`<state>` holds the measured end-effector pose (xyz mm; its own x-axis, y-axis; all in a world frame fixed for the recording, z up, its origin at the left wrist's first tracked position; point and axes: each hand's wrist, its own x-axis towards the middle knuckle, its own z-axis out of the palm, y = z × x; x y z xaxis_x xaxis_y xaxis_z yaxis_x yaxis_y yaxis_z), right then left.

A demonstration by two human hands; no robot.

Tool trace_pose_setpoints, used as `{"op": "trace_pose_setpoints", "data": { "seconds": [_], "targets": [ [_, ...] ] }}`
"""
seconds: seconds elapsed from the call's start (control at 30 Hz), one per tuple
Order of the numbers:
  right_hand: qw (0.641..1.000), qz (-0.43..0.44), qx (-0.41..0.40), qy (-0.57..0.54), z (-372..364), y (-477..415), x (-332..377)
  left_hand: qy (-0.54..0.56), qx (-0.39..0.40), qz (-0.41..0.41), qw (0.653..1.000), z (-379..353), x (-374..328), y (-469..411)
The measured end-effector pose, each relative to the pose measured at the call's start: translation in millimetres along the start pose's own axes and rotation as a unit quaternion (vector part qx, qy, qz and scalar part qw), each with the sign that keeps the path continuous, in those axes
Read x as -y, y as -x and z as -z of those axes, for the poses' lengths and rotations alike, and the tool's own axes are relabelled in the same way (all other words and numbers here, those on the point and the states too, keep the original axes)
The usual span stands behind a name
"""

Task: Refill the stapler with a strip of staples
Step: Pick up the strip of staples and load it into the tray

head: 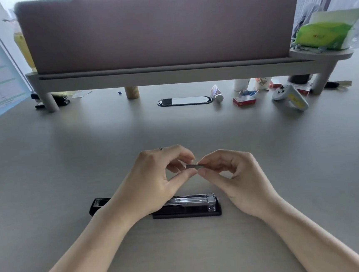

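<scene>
Left hand (156, 181) and right hand (238, 174) each pinch an end of a short grey metal strip of staples (195, 166) above the pale grey bench (67, 156). Just below the hands lies the black stapler (189, 206), opened flat, its metal channel exposed. Beyond the right hand sits a small red box (244, 100); its writing is unreadable.

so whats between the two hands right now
In the head view, a short staple strip spans the gap, pinched by the left hand and right hand, above the open stapler.

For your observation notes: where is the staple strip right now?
Head view, centre: the staple strip is pinched between the left hand and right hand, above the opened stapler.
</scene>
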<state>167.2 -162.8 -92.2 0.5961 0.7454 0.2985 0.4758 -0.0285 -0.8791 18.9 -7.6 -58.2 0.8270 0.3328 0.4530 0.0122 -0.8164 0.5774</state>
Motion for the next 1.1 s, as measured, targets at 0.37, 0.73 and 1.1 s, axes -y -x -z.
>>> {"op": "trace_pose_setpoints", "data": {
  "seconds": [0.37,0.73,1.1],
  "targets": [
    [0.999,0.03,-0.024,-0.019,-0.5,2.8,8.8,0.088,0.004,0.101,0.991,7.0,-4.9,0.8],
    [0.996,-0.007,-0.013,-0.09,-0.6,3.8,15.3,-0.013,-0.047,-0.018,0.999,5.5,-9.2,9.9],
    [0.992,0.006,0.086,-0.094,20.0,6.0,17.5,0.12,0.028,0.049,0.991,15.4,-7.3,14.3]
  ]
}}
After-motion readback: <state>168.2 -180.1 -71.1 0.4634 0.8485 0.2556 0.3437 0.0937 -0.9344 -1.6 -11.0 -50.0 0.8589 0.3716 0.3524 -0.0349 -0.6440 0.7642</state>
